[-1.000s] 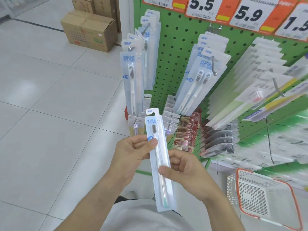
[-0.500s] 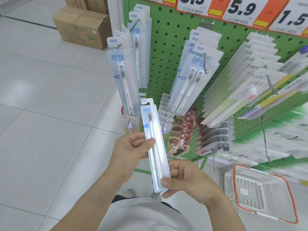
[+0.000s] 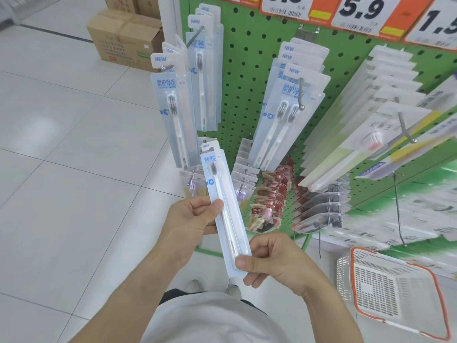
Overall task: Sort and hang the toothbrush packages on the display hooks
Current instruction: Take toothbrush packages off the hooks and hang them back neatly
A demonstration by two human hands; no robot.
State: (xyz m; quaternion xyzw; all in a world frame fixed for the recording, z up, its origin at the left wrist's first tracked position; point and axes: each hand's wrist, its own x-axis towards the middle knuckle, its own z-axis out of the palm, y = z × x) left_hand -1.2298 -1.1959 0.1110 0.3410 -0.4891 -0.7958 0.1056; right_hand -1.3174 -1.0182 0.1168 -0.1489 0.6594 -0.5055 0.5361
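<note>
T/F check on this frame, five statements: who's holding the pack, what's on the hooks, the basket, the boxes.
1. Both hands hold one toothbrush package. True: the left hand grips its middle, the right hand pinches its lower end.
2. The held package contains two brushes. False: one brush shows in it; the twin packs hang on a hook.
3. The pegboard is green. True.
4. The white basket with the orange rim sits at lower left. False: it is at lower right.
5. Cardboard boxes stand on the floor at upper left. True.
</note>
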